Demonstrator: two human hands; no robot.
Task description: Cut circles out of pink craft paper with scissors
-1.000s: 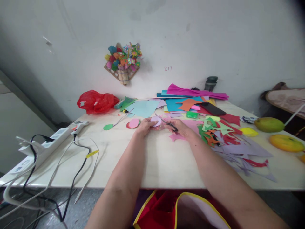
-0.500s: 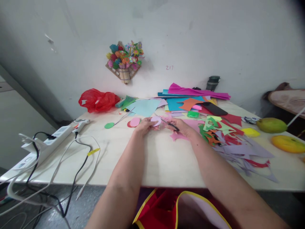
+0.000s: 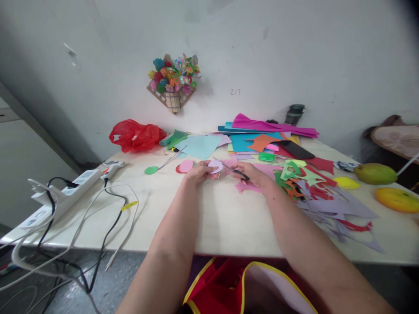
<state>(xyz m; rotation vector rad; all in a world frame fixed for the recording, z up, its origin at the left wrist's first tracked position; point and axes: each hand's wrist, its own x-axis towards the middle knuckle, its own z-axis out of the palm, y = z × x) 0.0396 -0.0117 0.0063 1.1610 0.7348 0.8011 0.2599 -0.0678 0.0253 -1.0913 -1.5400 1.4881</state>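
Observation:
My left hand [image 3: 198,172] pinches a small pale lilac paper shape [image 3: 216,165] just above the table. My right hand [image 3: 254,175] grips black-handled scissors [image 3: 231,168], whose blades point up-left across the lilac paper. Under my right hand lies a pink paper offcut [image 3: 246,187]. A pink paper circle on a red one [image 3: 185,167] and a green paper circle [image 3: 151,170] lie to the left of my left hand.
Coloured paper sheets [image 3: 258,137] are stacked at the back, and scraps [image 3: 314,192] spread to the right. A red plastic bag [image 3: 135,135], a white power strip [image 3: 67,193] with cables, a dark phone [image 3: 296,150] and two mangoes [image 3: 376,173] lie on the pale table [image 3: 212,222].
Both hands stay together at the lilac paper and barely move. The view has drifted slightly, so everything sits a little further right and higher.

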